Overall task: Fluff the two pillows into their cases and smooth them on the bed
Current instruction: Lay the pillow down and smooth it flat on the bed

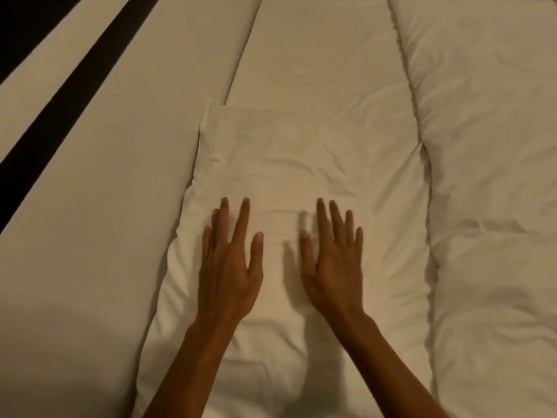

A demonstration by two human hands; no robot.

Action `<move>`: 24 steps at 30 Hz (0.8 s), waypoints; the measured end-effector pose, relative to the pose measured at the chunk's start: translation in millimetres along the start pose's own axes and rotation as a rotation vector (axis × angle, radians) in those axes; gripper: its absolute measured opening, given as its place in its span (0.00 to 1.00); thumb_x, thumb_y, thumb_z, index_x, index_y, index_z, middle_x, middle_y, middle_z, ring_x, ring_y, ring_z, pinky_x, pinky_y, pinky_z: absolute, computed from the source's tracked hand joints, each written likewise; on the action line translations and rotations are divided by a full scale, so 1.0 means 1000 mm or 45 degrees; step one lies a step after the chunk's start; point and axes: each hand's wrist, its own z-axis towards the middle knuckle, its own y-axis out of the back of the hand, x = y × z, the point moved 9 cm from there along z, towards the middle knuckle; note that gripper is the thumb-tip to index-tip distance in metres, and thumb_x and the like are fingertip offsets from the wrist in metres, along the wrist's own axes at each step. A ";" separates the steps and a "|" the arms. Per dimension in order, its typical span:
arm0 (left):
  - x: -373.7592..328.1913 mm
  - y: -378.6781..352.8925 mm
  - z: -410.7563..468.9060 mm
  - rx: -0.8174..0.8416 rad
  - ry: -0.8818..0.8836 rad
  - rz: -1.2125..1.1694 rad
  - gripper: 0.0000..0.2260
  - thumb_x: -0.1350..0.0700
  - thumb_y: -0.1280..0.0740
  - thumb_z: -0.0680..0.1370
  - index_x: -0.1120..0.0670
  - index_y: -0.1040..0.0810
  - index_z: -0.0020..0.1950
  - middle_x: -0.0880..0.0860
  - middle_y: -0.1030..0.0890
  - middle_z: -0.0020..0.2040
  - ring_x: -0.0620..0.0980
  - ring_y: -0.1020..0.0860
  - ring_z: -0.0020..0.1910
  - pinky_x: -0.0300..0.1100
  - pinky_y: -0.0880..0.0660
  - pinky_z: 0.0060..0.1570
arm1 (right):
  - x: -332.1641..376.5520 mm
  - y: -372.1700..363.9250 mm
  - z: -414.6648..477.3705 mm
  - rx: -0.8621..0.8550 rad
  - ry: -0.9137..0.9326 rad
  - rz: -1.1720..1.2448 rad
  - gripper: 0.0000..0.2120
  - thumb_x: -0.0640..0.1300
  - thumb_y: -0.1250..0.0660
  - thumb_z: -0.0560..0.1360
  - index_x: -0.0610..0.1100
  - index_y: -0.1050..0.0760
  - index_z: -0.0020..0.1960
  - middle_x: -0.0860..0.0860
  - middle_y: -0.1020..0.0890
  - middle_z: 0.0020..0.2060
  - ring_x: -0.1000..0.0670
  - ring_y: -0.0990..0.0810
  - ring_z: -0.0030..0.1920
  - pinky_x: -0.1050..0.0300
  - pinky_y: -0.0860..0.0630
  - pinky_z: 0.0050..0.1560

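A white cased pillow [286, 164] lies lengthwise in the middle of the bed, wrinkled across its surface, its open case end lying flat at the far side. My left hand [230, 267] rests flat on the pillow's left half, fingers spread, holding nothing. My right hand [331, 260] lies flat beside it on the right half, fingers apart too. A second white pillow [494, 182] stretches along the right, touching the first one's right edge. A further white pillow-like cushion [316, 49] sits beyond the near pillow.
The white bed sheet [99, 221] spreads to the left of the pillows. A dark band [60, 98] runs diagonally across the upper left, with a dark area in the top-left corner beyond the bed.
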 end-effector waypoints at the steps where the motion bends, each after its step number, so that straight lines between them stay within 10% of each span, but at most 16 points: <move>1: 0.004 -0.007 -0.012 0.041 -0.028 0.029 0.25 0.42 0.53 0.83 0.45 0.48 0.81 0.51 0.49 0.82 0.49 0.51 0.80 0.52 0.49 0.78 | 0.006 -0.012 -0.015 0.061 0.043 -0.004 0.29 0.60 0.55 0.83 0.55 0.56 0.82 0.53 0.55 0.81 0.51 0.62 0.80 0.48 0.62 0.79; 9: 0.062 -0.001 -0.064 0.129 0.023 0.098 0.26 0.42 0.51 0.83 0.46 0.47 0.81 0.50 0.50 0.82 0.49 0.52 0.80 0.56 0.48 0.77 | -0.072 -0.016 -0.062 0.282 -0.306 -0.214 0.36 0.72 0.59 0.77 0.60 0.65 0.80 0.46 0.62 0.81 0.39 0.65 0.79 0.40 0.61 0.79; 24: 0.071 0.003 -0.101 -0.075 0.251 -0.022 0.25 0.45 0.56 0.84 0.48 0.45 0.81 0.52 0.48 0.81 0.51 0.50 0.80 0.57 0.47 0.76 | -0.062 -0.006 -0.104 0.088 -0.342 0.033 0.37 0.72 0.54 0.77 0.62 0.64 0.79 0.49 0.61 0.81 0.48 0.66 0.79 0.47 0.61 0.79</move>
